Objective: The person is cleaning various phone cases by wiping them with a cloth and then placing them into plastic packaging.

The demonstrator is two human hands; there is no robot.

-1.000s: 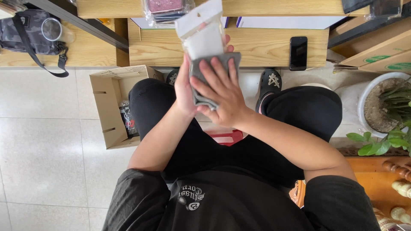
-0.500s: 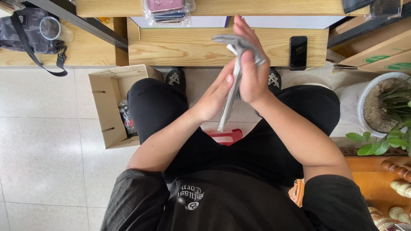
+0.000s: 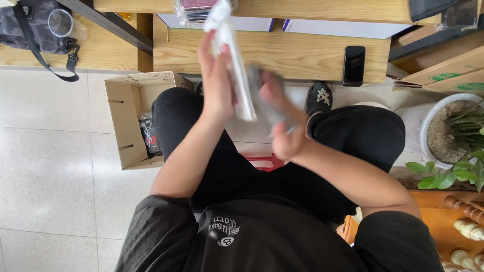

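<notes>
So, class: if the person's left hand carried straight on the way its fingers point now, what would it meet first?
The left hand points up-frame, holding a clear plastic bag. Straight on, it would probably first meet the wrapped packet on the wooden bench, though depth is unclear.

The person sits facing a low wooden bench, both hands raised above the lap. The left hand holds a flat plastic pouch upright; the right hand, just beside it, holds a folded cloth. A phone lies at the bench's right end. An open cardboard box stands on the floor by the left knee, a potted plant beyond the right knee, a bag at the far left
</notes>
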